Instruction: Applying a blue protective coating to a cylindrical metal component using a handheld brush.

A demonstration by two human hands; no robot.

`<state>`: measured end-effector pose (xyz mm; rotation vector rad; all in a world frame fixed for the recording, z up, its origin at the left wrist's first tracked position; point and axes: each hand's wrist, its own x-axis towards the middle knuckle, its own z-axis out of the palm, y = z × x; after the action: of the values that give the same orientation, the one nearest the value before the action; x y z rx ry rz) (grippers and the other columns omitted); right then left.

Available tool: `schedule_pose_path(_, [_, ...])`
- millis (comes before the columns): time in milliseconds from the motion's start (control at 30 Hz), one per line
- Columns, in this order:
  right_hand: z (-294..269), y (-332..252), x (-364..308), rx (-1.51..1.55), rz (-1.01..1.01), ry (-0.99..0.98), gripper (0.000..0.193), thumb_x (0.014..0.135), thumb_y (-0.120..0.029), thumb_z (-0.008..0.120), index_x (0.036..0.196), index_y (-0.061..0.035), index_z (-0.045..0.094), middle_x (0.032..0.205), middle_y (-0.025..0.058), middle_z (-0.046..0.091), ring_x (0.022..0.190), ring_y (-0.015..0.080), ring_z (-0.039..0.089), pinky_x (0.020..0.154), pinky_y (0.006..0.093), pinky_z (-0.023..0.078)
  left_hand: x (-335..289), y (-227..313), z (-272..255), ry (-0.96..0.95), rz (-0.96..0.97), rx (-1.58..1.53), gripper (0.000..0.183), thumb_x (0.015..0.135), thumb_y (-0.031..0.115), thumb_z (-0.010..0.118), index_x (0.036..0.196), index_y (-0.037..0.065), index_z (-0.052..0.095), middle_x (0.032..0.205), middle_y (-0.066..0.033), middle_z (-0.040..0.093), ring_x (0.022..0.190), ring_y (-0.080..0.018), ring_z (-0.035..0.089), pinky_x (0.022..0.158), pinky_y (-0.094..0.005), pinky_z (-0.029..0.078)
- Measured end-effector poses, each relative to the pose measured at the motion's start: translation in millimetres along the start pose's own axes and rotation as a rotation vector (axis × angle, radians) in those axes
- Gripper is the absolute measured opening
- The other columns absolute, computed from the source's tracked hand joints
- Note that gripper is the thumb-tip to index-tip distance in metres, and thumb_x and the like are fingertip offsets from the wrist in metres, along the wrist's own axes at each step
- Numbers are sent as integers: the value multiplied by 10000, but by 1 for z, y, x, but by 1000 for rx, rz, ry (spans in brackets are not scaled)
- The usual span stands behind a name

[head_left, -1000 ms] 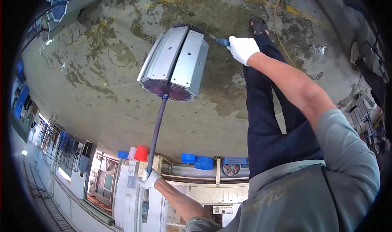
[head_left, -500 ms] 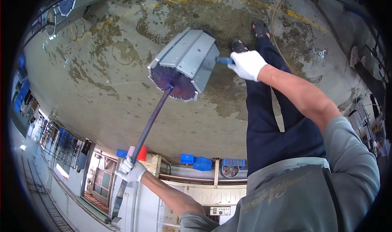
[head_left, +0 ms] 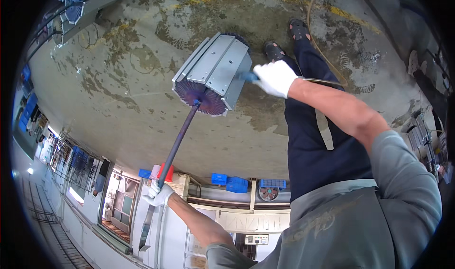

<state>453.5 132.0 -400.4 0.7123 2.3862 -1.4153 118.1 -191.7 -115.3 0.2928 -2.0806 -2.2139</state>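
Concrete floor [head_left: 118,143]: It spread widest to the left of the work, mottled with damp patches; a worn yellow line marked its far side.
Machinery at the far left [head_left: 97,4]: It stood well apart from the work, its outer parts cut off at the rim of the view.
Plated drum [head_left: 222,65]: It sat out over the floor, ahead of the person and left of their legs, tilted; I couldn't tell whether it touched the ground. Flat grey metal plates with small holes ringed it lengthwise, its far end mostly hidden.
Rod [head_left: 181,135]: Dark, straight and smooth, it ran from the drum's near end past the left grip to a flattened tip.
Finned disc [head_left: 212,104]: Purplish, with a toothed edge, it showed at the drum's near end.
Hose [head_left: 309,20]: Thin and tan, it curved by the shoes to the right wrist; any join with the tool was hidden.
Left grip [head_left: 159,195]: White-gloved, closed around the rod.
Right grip [head_left: 276,78]: White-gloved, closed around the tool, beside the drum.
Blue tool [head_left: 247,76]: Blurred, its tip hard to make out against the plates.
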Motion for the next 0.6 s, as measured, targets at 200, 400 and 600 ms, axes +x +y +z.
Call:
schedule_pose_path(200, [19,41,-5,-1,255,-65,194,818,-268,634,839,-83,584,683,147,636,656,347,651,619,456,507,-9,-3,-2,114,27,-14,513,932,287,502,527,226,192,415,59,217,366,-114,265,433,-277,277])
schedule_pose_path(400, [30,39,-12,-108,41,-70,180,854,-245,590,858,-65,586,711,159,654,692,344,669,626,450,512,-7,-3,-20,107,59,2,503,925,279,508,530,225,201,414,61,225,363,-118,274,432,-278,281])
schedule_pose_path(600, [29,50,14,-33,173,-144,210,910,-239,537,942,-38,590,788,180,680,738,388,675,662,485,517,5,1,-33,111,73,21,488,913,267,511,515,224,232,419,59,252,361,-114,286,482,-283,318])
